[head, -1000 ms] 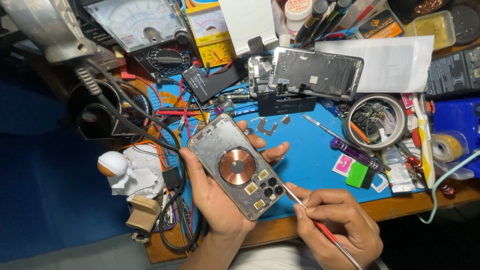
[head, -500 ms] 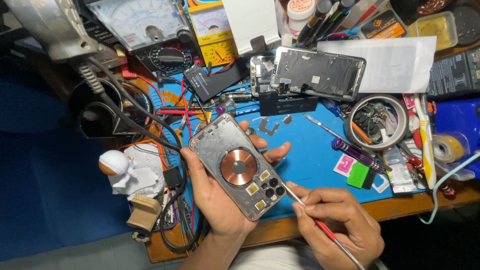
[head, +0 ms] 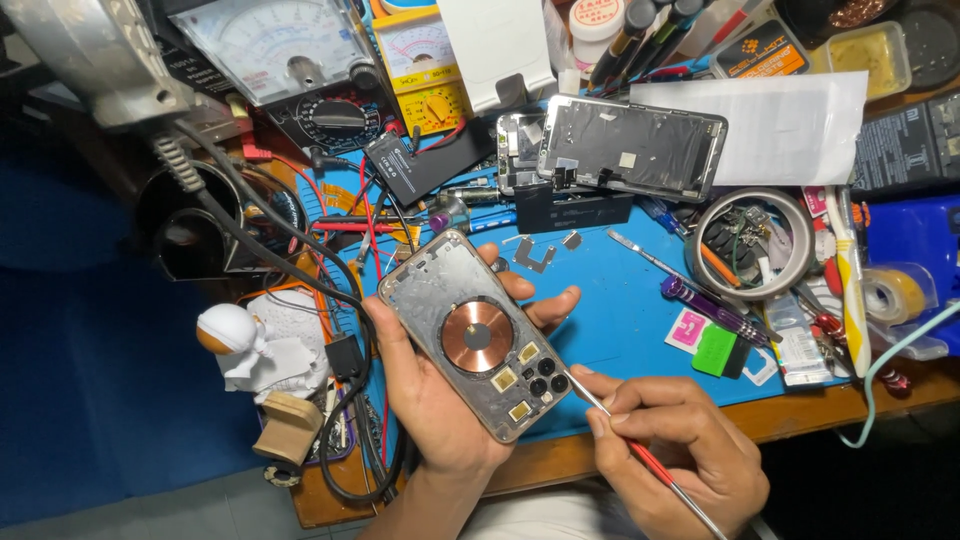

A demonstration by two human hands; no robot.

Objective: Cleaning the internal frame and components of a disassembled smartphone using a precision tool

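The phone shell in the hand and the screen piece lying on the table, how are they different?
The phone shell is held up in the left hand, while the screen piece lies on the blue mat. The phone shell shows a round copper coil; the screen piece is dark and shiny with no coil. The thin tool in the right hand touches the phone shell; nothing touches the screen piece. Both are flat rectangles with rounded corners.

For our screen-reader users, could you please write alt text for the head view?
A left hand holds an opened phone housing with a copper coil, while the right hand touches a thin red-handled tool to its corner, above a cluttered blue mat.
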